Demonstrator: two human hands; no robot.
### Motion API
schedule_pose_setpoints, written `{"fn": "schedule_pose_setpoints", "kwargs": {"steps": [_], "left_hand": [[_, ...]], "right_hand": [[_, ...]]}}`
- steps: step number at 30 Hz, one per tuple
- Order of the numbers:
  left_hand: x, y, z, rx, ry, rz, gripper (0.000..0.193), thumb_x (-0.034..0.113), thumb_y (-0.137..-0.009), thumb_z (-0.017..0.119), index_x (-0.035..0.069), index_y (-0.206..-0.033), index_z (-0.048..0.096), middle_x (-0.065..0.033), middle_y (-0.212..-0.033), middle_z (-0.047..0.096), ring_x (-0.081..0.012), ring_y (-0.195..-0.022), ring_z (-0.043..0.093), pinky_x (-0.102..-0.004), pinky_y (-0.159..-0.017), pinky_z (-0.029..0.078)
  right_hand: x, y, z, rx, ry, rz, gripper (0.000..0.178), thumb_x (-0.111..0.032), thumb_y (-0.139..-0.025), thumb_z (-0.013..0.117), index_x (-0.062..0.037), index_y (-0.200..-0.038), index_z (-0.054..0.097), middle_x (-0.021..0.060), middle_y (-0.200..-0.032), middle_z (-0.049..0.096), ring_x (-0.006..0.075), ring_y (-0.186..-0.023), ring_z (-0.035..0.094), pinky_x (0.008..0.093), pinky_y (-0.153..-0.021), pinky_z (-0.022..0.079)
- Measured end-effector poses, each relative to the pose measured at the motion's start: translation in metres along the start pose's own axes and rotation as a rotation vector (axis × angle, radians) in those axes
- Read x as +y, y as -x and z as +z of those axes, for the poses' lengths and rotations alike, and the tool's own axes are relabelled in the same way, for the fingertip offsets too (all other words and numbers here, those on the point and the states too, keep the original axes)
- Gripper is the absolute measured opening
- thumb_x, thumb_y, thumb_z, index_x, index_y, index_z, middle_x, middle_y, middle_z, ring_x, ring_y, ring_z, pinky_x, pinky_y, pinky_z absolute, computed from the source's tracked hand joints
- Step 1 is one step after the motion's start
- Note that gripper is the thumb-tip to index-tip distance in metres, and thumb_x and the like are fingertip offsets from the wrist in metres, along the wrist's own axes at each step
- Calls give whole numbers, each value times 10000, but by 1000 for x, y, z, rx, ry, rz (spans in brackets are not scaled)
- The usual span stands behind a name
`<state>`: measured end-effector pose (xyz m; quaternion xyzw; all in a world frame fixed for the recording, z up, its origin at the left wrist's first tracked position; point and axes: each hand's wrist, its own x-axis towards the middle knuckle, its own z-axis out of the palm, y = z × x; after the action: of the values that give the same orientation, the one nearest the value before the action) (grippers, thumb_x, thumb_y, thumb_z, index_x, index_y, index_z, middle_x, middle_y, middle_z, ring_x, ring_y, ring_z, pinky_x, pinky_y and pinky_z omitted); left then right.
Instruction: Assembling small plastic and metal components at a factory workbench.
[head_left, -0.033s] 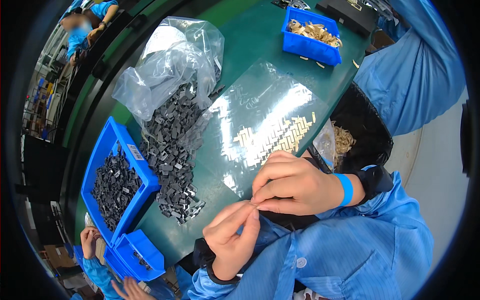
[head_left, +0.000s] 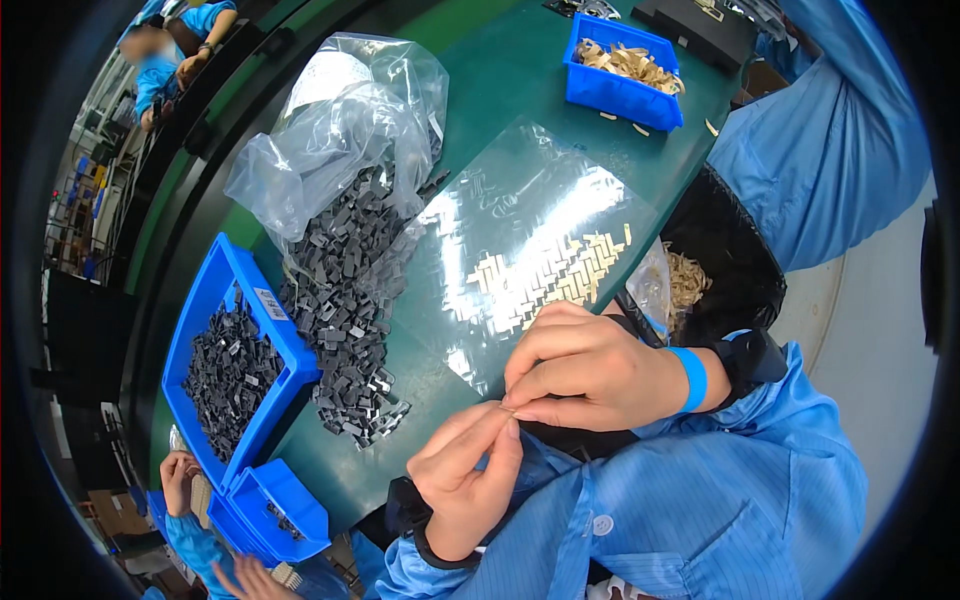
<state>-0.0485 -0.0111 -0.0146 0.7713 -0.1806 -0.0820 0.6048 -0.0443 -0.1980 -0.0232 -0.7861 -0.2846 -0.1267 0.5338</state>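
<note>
My left hand [head_left: 468,475] and my right hand [head_left: 585,370] meet fingertip to fingertip at the near edge of the table. Both are closed in a pinch. Whatever lies between the fingertips is too small and hidden to name. Just beyond my right hand is a clear plastic sheet [head_left: 530,170] carrying rows of small cream-coloured pieces [head_left: 560,275]. To the left, a heap of small black plastic parts [head_left: 350,320] spills from a clear plastic bag [head_left: 345,130] onto the green table [head_left: 480,70].
At left stands a blue bin [head_left: 302,355] of small black parts, with a smaller blue bin [head_left: 305,505] below it. A blue tray [head_left: 625,100] of tan strips sits far right. A black-lined waste bin [head_left: 745,255] adjoins the table's right edge. A co-worker's hand [head_left: 255,580] shows lower left.
My hands keep the same pinch and place. The co-worker's hand at the lower left has shifted slightly left, and the person at the upper left has moved their head a little.
</note>
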Motion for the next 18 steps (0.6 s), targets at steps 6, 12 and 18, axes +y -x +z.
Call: {"fn": "schedule_pose_setpoints", "kwargs": {"steps": [6,12,18], "left_hand": [[-5,1,-3,-14,-79,87,123,-27,-750,623,-49,-869,645,-143,-814,636,-161,-651,608,-227,-570,480],[-4,3,1,118,371,-151,130,32,-846,556,-70,-884,628,-122,-781,612,-91,-512,524,-191,-461,407],[-11,4,12,160,285,-78,134,45,-847,559,-63,-888,627,-116,-762,622,-94,-517,525,-188,-454,395]], "right_hand": [[-1,-1,0,-36,-119,111,61,-90,-781,594,-34,-801,586,57,-815,551,223,-766,539,322,-716,396],[-10,0,-5,60,-515,577,137,-83,-823,590,33,-896,593,63,-799,615,102,-752,562,239,-687,453],[-14,4,16,126,-621,637,147,-49,-795,628,41,-910,610,79,-813,641,105,-746,596,218,-662,469]]}}
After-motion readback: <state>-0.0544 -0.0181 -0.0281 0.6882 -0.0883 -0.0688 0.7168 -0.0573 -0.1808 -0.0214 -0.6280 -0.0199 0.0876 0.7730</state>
